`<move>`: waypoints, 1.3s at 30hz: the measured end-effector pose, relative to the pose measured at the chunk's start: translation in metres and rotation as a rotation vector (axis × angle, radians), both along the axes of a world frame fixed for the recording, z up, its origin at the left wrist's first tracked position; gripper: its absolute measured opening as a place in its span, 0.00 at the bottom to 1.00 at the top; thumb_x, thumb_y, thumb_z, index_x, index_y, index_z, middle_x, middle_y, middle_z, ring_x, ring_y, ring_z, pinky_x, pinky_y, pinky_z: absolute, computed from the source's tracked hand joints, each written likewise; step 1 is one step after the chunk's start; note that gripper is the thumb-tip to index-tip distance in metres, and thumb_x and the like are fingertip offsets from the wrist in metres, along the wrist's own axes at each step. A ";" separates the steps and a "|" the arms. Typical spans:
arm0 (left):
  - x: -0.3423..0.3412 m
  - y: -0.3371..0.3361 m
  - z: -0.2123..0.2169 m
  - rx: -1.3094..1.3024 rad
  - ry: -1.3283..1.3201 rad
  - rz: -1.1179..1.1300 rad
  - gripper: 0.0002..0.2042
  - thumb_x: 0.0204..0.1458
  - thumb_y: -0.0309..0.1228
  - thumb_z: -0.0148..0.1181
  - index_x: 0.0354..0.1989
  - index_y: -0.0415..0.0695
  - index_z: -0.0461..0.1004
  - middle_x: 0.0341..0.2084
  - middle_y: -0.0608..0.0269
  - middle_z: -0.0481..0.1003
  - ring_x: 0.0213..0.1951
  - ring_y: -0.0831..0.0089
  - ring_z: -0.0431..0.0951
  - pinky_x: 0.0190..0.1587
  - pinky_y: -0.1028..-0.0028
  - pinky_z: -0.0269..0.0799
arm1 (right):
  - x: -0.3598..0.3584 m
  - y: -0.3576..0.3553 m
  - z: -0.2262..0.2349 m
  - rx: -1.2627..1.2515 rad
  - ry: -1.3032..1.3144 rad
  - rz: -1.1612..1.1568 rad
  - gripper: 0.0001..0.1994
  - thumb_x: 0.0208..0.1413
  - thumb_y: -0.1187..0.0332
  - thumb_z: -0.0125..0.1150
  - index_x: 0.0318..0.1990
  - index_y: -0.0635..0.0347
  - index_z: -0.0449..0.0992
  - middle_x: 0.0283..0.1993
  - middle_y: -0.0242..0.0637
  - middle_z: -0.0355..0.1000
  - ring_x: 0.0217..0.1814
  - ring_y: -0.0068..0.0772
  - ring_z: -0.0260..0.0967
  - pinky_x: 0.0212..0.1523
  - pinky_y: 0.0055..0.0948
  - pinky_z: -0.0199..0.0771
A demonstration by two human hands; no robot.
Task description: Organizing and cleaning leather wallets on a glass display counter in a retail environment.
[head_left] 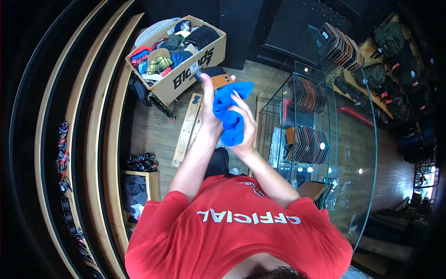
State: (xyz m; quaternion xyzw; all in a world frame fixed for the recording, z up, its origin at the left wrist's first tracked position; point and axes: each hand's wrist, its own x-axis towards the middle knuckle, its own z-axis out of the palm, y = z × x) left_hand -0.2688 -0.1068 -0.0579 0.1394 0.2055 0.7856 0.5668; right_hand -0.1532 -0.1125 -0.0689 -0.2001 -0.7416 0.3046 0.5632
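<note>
Held out in front of me between both hands is a bunched bright blue cloth (231, 123), hanging in folds. At its far end is a black and orange-brown piece (218, 80) with a small dark mark; whether it is joined to the cloth I cannot tell. My left hand (211, 104) is closed along the left side of the blue cloth, thumb pointing up beside the brown piece. On the other side my right hand (247, 124) wraps the cloth, its fingers lying across the front. Some of the left fingers are hidden behind the cloth and the brown piece.
Beyond my hands stands a cardboard box (183, 74) full of caps and folded clothing. A wooden bench (186, 139) is below it. Curved wooden shelves (95, 139) rise on the left. To the right, a glass display case (332, 153) holds rows of flat brown-edged items (306, 144).
</note>
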 end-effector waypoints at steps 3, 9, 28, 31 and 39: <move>-0.003 0.002 0.011 -0.095 -0.146 0.268 0.38 0.60 0.63 0.54 0.57 0.34 0.65 0.45 0.45 0.75 0.46 0.55 0.80 0.52 0.55 0.79 | 0.013 0.024 -0.014 -0.091 -0.159 -0.155 0.18 0.44 0.79 0.67 0.47 0.64 0.78 0.60 0.51 0.74 0.66 0.55 0.71 0.64 0.46 0.71; -0.004 0.000 -0.009 -0.097 -0.241 -0.058 0.28 0.62 0.60 0.54 0.39 0.41 0.75 0.24 0.61 0.76 0.29 0.69 0.77 0.43 0.67 0.77 | 0.011 0.032 0.002 0.187 -0.204 0.160 0.18 0.46 0.69 0.71 0.48 0.57 0.81 0.61 0.47 0.75 0.68 0.53 0.69 0.65 0.44 0.71; -0.018 -0.008 -0.009 0.225 0.045 -0.189 0.42 0.45 0.33 0.62 0.72 0.41 0.52 0.63 0.37 0.64 0.66 0.37 0.64 0.69 0.40 0.60 | 0.069 0.087 -0.068 -0.686 0.404 -0.183 0.15 0.60 0.76 0.58 0.55 0.63 0.74 0.51 0.38 0.78 0.51 0.29 0.76 0.54 0.32 0.76; -0.024 -0.025 -0.020 0.089 0.236 -0.200 0.55 0.32 0.21 0.57 0.78 0.51 0.42 0.66 0.45 0.64 0.66 0.47 0.67 0.69 0.48 0.64 | 0.064 0.067 -0.014 -0.673 0.552 -0.044 0.16 0.62 0.75 0.57 0.57 0.65 0.71 0.52 0.38 0.77 0.52 0.29 0.76 0.55 0.31 0.76; -0.011 -0.028 -0.004 0.292 1.100 -0.051 0.64 0.31 0.20 0.60 0.78 0.51 0.22 0.71 0.49 0.55 0.70 0.58 0.61 0.70 0.61 0.59 | 0.055 0.062 0.049 0.396 -0.195 0.287 0.22 0.42 0.60 0.69 0.46 0.59 0.82 0.49 0.47 0.78 0.55 0.54 0.75 0.58 0.48 0.73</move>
